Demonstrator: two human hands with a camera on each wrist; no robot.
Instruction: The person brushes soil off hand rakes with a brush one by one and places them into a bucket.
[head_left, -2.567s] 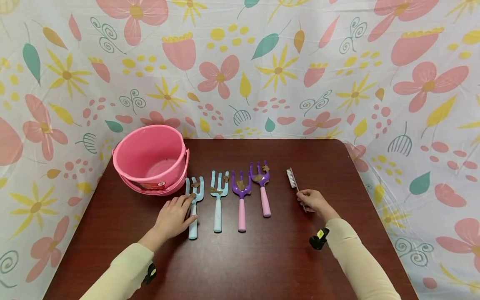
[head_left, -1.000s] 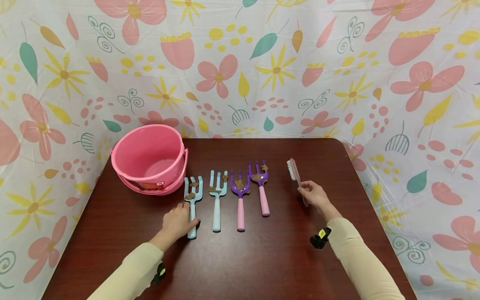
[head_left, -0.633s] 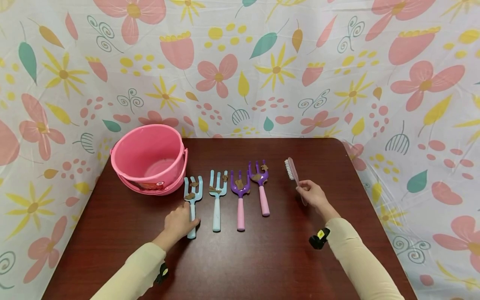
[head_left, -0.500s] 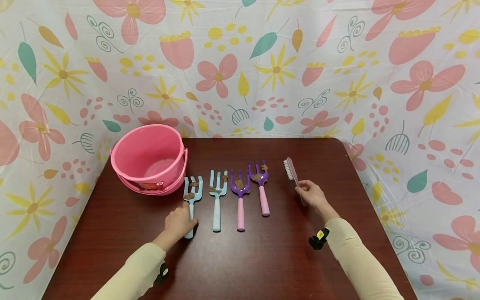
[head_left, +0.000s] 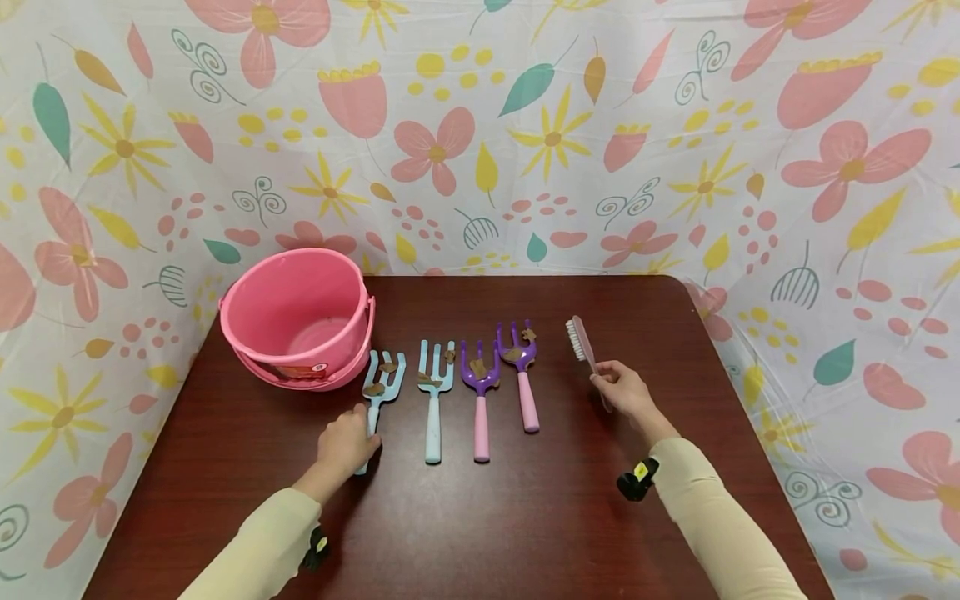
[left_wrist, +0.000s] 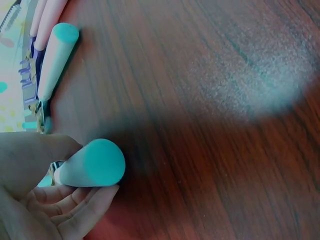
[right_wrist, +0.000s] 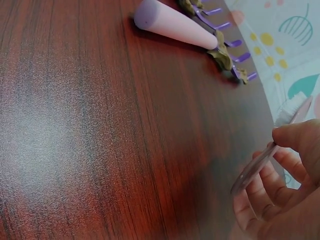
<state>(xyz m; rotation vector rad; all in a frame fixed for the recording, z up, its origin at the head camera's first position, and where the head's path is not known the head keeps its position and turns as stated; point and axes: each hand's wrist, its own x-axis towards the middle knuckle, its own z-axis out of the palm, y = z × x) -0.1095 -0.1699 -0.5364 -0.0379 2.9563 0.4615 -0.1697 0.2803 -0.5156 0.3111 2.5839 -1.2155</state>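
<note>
Left hand [head_left: 347, 442]: fingers curled round handle of left blue fork [head_left: 387, 392], toward left edge of table [head_left: 525, 517], just beside bucket [head_left: 348, 354]. Fork slanted, tines toward far edge. Right hand [head_left: 626, 392]: fingers pinching brush [head_left: 583, 337] by handle, nearer right edge, bristles facing left edge. Second blue fork [head_left: 433, 425] and two purple forks [head_left: 482, 425] in row between hands. Brown clumps [head_left: 478, 367] on all four fork heads. Bucket upright, near far left corner.
</note>
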